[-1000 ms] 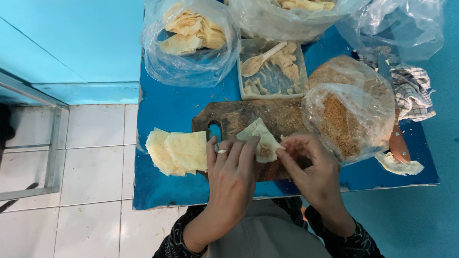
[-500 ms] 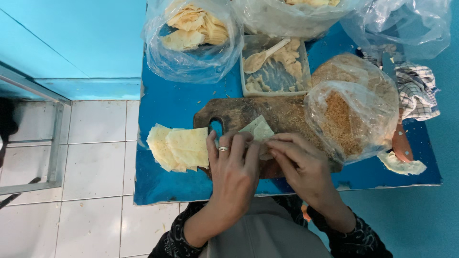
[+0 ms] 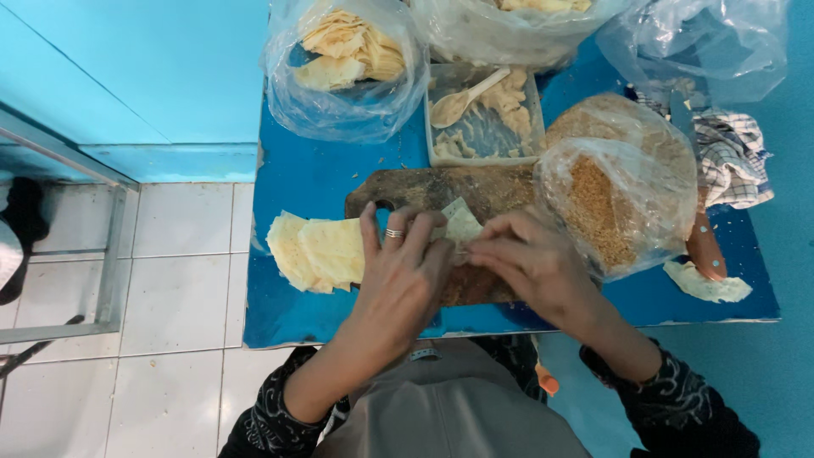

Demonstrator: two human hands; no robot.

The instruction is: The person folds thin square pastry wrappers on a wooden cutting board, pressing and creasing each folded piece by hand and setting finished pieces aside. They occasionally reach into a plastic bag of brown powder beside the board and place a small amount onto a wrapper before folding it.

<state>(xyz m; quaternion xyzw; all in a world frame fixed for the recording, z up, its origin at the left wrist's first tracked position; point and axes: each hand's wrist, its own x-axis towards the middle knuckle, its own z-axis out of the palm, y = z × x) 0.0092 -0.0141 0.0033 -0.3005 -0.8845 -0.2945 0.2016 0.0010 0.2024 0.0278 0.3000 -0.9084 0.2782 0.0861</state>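
Note:
A pale thin wrapper sheet (image 3: 462,224) lies on the dark wooden board (image 3: 441,188), and both my hands fold it. My left hand (image 3: 403,271), with a ring on one finger, presses its near left side. My right hand (image 3: 530,259) pinches its right edge. Most of the sheet is hidden under my fingers. A stack of flat pale wrappers (image 3: 318,253) sits just left of my left hand on the blue table (image 3: 305,314).
Behind the board stands a square tray of pale filling with a spoon (image 3: 479,114). A clear bag of folded pieces (image 3: 343,64) lies back left, a bag of brown crumbs (image 3: 623,182) at right, beside a checked cloth (image 3: 729,157). White floor tiles lie left.
My hands have closed in over the wrapper, which showed more a second ago. The right hand has slid left onto it.

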